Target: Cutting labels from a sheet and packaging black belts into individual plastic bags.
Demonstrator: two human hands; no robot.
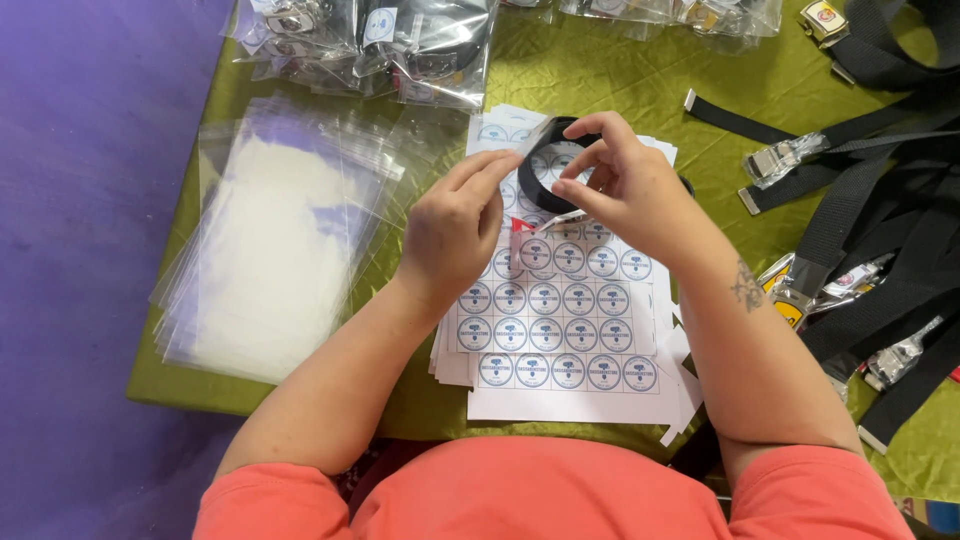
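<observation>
Hands meet above the sticker sheets [560, 330]. I see my right hand [625, 185] pinching a coiled black belt [540, 165] in a clear bag, my left hand [455, 225] nipping the bag's edge with thumb and forefinger. Empty bags [275, 240] lie left, loose belts [870, 200] right.

bright, even light pours down from overhead onto the green tablecloth [600, 70], and shadows under both the left hand [455, 230] and the right hand [620, 190] come out soft and short. glare flashes white off the stack of clear plastic bags [270, 240] and off the packed bags [370, 40] along the top edge. focus is fairly sharp mid-frame, a touch soft on the fingertips, with slight bending toward the edges and the purple floor [80, 250] looking flat.
</observation>
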